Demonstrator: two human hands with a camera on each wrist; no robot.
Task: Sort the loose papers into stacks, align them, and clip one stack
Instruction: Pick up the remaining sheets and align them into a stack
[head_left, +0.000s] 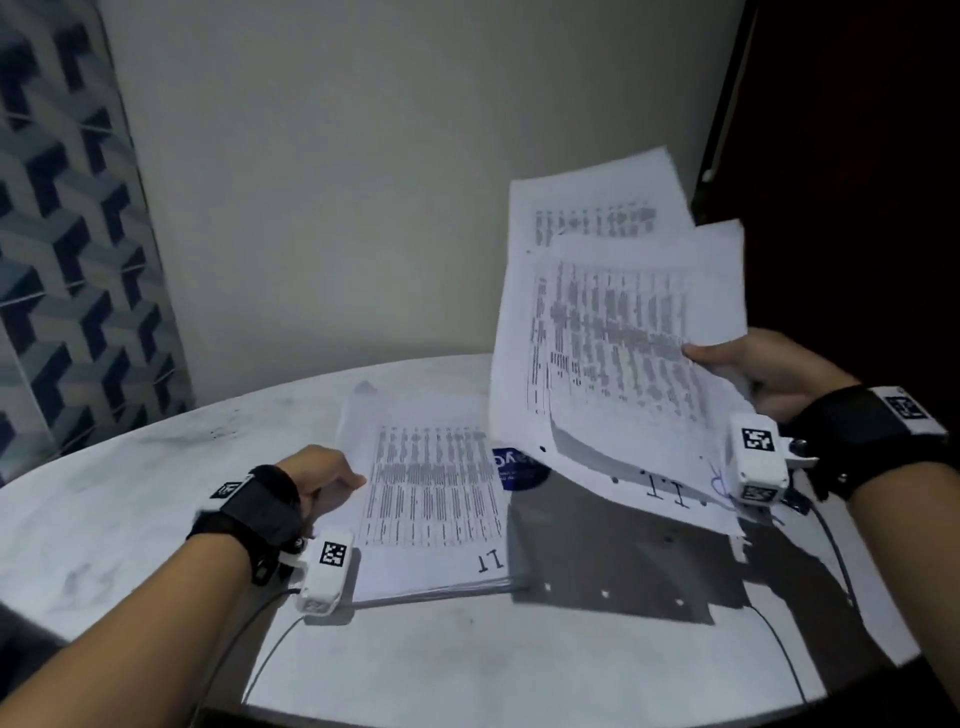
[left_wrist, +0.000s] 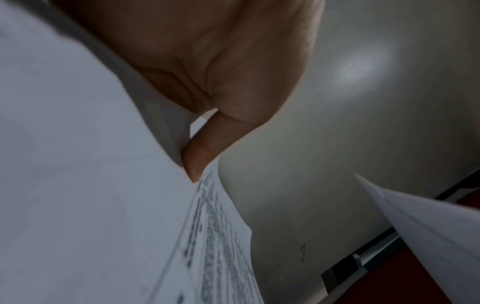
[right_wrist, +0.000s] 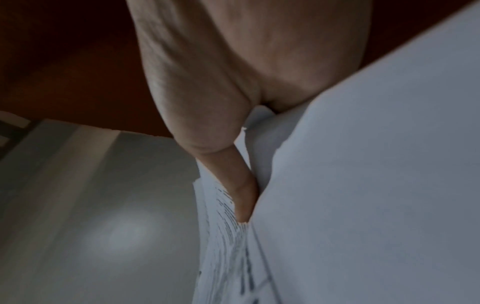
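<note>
A stack of printed sheets (head_left: 431, 499) lies on the white table (head_left: 130, 499), with "11" handwritten at its near edge. My left hand (head_left: 356, 480) pinches this stack's left edge; in the left wrist view the thumb (left_wrist: 198, 158) presses on the paper (left_wrist: 78, 185). My right hand (head_left: 698, 353) grips a fanned, uneven bundle of printed sheets (head_left: 613, 332) by its right edge and holds it tilted above the table's right side. The right wrist view shows the thumb (right_wrist: 244, 195) clamped on those sheets (right_wrist: 363, 185). No clip is in view.
A dark blue round object (head_left: 519, 462) lies partly hidden between the flat stack and the raised bundle. A plain wall stands behind the table, a patterned panel (head_left: 62, 234) at the left and a dark door (head_left: 857, 182) at the right. Wrist-camera cables trail over the table's near edge.
</note>
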